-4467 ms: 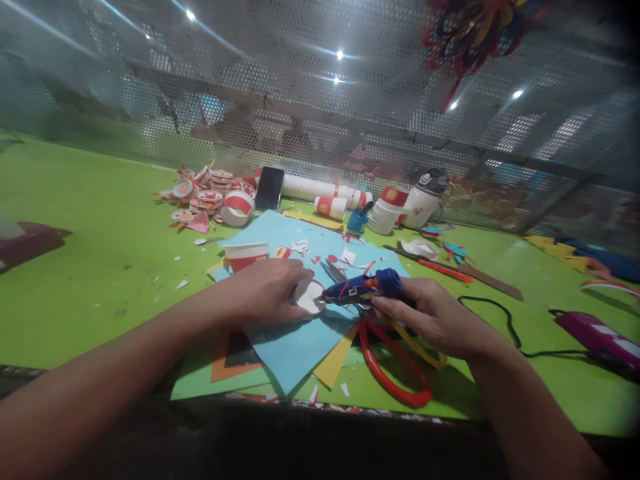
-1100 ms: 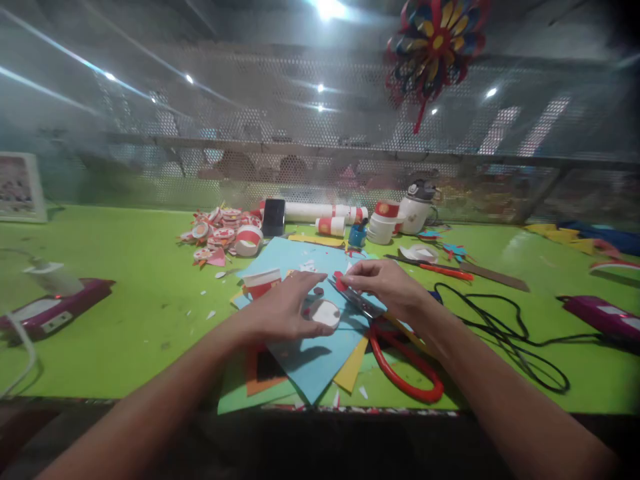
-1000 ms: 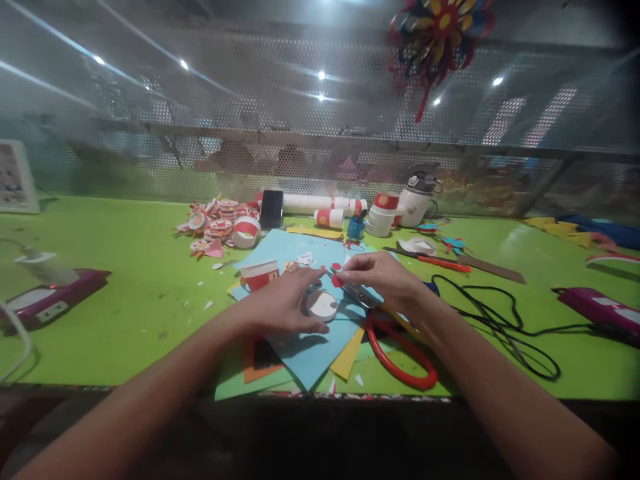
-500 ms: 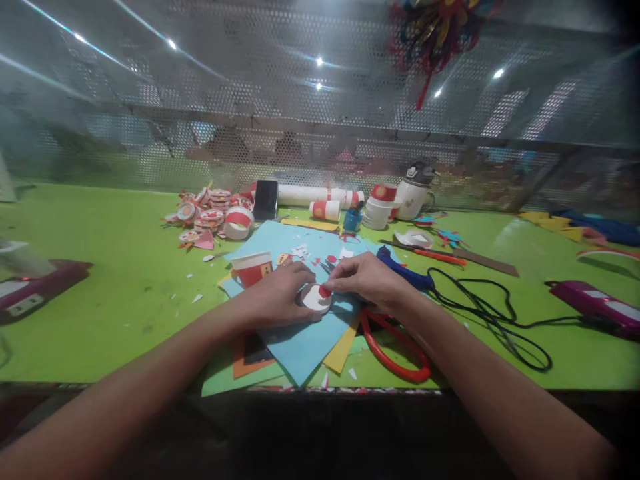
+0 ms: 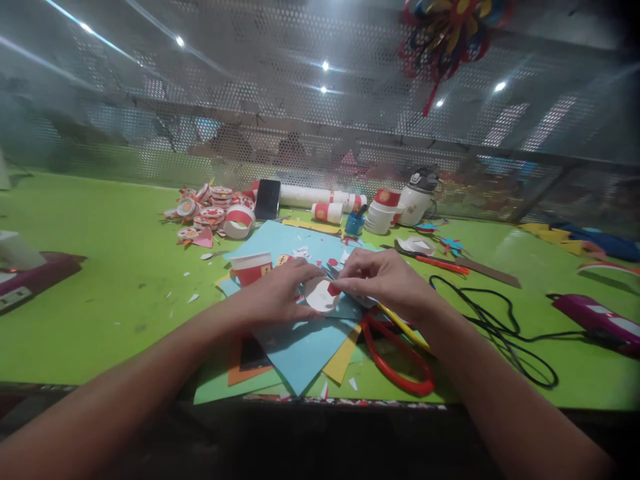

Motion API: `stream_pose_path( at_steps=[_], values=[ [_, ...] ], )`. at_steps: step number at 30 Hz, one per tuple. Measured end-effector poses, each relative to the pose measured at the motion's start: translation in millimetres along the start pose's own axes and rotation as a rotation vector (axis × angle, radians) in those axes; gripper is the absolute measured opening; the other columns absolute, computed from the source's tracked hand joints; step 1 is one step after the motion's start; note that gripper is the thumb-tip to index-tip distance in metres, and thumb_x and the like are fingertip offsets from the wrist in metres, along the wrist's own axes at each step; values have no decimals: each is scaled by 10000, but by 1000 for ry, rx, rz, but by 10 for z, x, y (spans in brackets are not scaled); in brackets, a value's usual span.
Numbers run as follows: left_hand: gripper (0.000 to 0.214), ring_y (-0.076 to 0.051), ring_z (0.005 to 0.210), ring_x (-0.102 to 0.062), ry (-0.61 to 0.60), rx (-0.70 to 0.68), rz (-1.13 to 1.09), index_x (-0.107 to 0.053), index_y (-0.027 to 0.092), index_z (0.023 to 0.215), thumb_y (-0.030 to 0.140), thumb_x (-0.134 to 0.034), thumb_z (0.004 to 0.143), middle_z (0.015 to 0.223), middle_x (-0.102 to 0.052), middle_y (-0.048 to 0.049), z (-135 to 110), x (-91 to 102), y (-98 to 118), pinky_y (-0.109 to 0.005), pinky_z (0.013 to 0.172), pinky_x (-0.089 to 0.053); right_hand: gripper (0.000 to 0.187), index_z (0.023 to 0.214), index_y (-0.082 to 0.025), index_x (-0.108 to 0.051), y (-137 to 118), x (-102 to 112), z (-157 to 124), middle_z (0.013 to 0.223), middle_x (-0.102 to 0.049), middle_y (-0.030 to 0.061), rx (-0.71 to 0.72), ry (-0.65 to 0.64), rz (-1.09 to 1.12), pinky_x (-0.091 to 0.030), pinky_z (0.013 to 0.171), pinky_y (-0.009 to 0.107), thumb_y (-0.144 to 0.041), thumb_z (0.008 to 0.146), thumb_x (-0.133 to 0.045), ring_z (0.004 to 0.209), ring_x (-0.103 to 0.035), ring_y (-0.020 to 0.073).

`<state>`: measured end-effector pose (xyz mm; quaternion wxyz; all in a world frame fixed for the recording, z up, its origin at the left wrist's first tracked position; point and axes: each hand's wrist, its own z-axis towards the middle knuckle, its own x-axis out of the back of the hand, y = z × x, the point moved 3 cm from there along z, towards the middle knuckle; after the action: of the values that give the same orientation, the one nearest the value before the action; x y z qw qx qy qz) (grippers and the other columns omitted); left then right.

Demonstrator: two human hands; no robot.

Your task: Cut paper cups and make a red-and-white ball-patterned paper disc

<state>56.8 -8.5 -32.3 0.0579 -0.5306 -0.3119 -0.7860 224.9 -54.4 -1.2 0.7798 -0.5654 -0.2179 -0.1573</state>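
Observation:
My left hand (image 5: 280, 288) is closed on the edge of a white paper disc (image 5: 320, 297) with a low rim. Between the thumb and fingertips of my right hand (image 5: 385, 279) is a small red paper piece (image 5: 333, 289), held over the disc's right side. Both hands are above light blue paper sheets (image 5: 300, 353) stacked on yellow, orange and green ones. Red-handled scissors (image 5: 397, 363) lie under my right wrist, partly covered. Beside their handle a yellow rod-like thing (image 5: 406, 327) shows. A red and white paper cup piece (image 5: 251, 268) stands behind my left hand.
Finished-looking paper discs (image 5: 207, 213) are heaped at the back left. Nearby are a phone (image 5: 268, 199), a blue glue bottle (image 5: 355, 223), stacked cups (image 5: 384, 212) and a white flask (image 5: 417, 200). A black cable (image 5: 495, 333) leads to a purple power strip (image 5: 600, 319). Paper scraps (image 5: 300, 253) lie scattered.
The disc is tilted more towards me, and the red piece sits near its upper right edge. My right hand has shifted slightly right, and the blue tool behind it no longer shows.

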Motion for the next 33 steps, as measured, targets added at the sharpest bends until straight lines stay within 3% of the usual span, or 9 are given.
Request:
stream_pose_path(
  at_steps=[5, 16, 33],
  values=[
    [490, -197, 847, -574, -1, 63, -139, -511, 208, 1165, 359, -664, 725, 1049, -617, -56, -6, 10, 46, -313, 737, -438, 109, 565, -167, -650, 96, -13, 16, 564, -536, -27, -173, -53, 177, -324, 530, 250, -232, 604, -729, 553, -452, 99],
    [512, -205, 858, -593, -40, 69, -196, -503, 200, 1170, 362, -673, 715, 1014, -626, -61, -26, 14, 69, -294, 702, -440, 114, 606, -156, -644, 141, -86, 28, 627, -558, -16, -125, -39, 91, -393, 603, 265, -236, 625, -723, 610, -508, 116],
    [538, -214, 862, -593, -56, 96, -141, -489, 198, 1200, 430, -639, 738, 1008, -632, -72, -48, 8, 52, -303, 693, -442, 74, 618, -169, -648, 62, -161, 6, 628, -520, -18, -36, 65, -189, -366, 601, 270, -179, 680, -687, 621, -468, 123]
  ],
)
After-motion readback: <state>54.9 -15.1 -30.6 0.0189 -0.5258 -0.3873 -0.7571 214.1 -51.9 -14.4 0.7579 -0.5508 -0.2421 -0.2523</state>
